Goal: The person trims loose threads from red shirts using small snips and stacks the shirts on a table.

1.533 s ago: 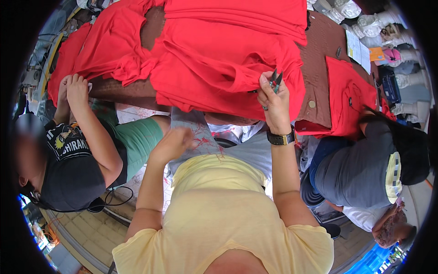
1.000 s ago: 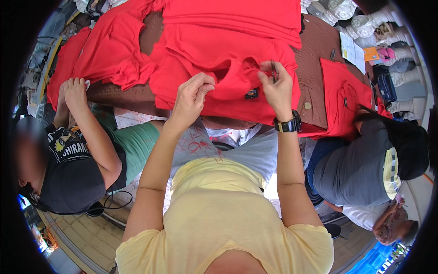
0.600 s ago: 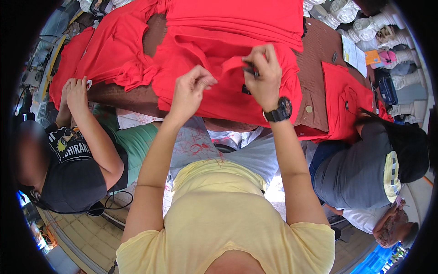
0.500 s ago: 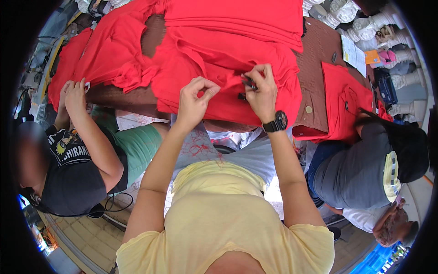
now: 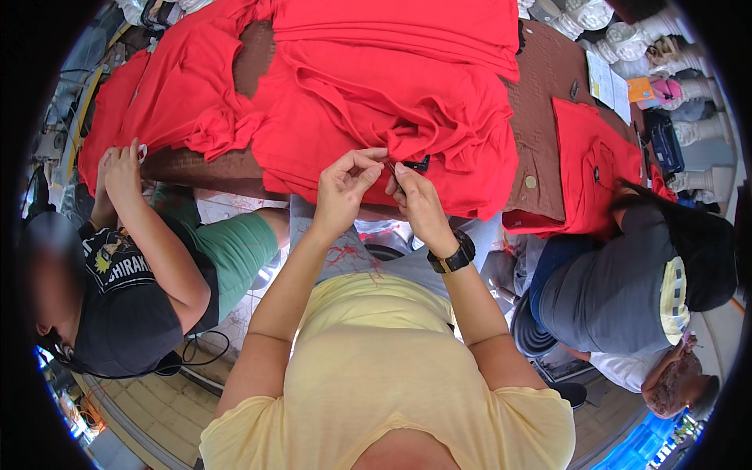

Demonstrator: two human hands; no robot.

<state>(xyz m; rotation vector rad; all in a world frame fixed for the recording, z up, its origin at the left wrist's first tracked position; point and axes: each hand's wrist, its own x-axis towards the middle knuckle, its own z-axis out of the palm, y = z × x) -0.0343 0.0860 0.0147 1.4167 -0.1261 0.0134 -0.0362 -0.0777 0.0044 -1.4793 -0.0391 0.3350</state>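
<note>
where both hands meet, fingers pinch the red garment's hem between them.

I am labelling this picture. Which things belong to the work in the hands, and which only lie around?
In use: left hand, right hand, red garment, small black tag.

Lying about: folded red garment, papers, pale thread cones, brown table.

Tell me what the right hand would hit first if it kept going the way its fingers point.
Probably the red garment on the brown table: the right hand points up and away, fingertips already at the cloth's near fold beside a small dark tag. Depth is unclear.
</note>
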